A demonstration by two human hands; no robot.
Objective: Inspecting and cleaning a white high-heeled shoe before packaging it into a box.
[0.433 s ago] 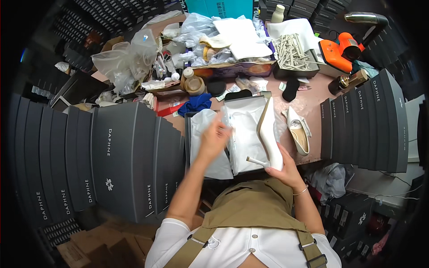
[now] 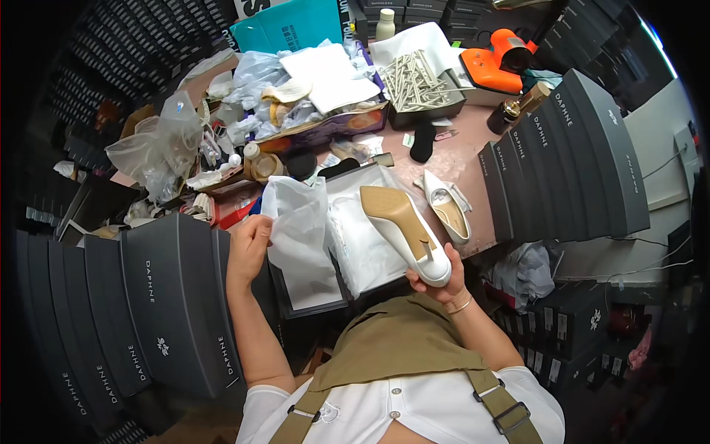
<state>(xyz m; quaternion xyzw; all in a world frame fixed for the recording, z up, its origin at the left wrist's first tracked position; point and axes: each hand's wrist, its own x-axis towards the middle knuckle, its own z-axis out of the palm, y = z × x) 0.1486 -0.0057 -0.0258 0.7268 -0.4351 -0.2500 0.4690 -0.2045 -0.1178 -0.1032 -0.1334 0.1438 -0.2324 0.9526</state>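
Observation:
My right hand (image 2: 447,285) grips a white high-heeled shoe (image 2: 392,209) around its heel end, with the tan sole turned up and the toe pointing away over the box. Between the thumb and fingers of my left hand (image 2: 250,251) is the edge of a thin white sheet of tissue paper (image 2: 299,244), partly raised. The sheet hangs over the left part of an open dark grey shoebox (image 2: 327,305). More white paper (image 2: 362,251) lines the box's right part. A second white shoe (image 2: 452,218), with a bow, lies on the table to the right.
Stacked grey shoeboxes (image 2: 181,296) flank me on the left, and more boxes (image 2: 577,163) stand at the right. Beyond are a carton of crumpled paper (image 2: 325,122), a tray of pale sticks (image 2: 418,85), an orange device (image 2: 492,70) and a bottle (image 2: 262,163).
My left hand has moved left and taken hold of the tissue paper, lifting its edge. In my right hand the shoe has turned so its sole shows. The view has shifted right.

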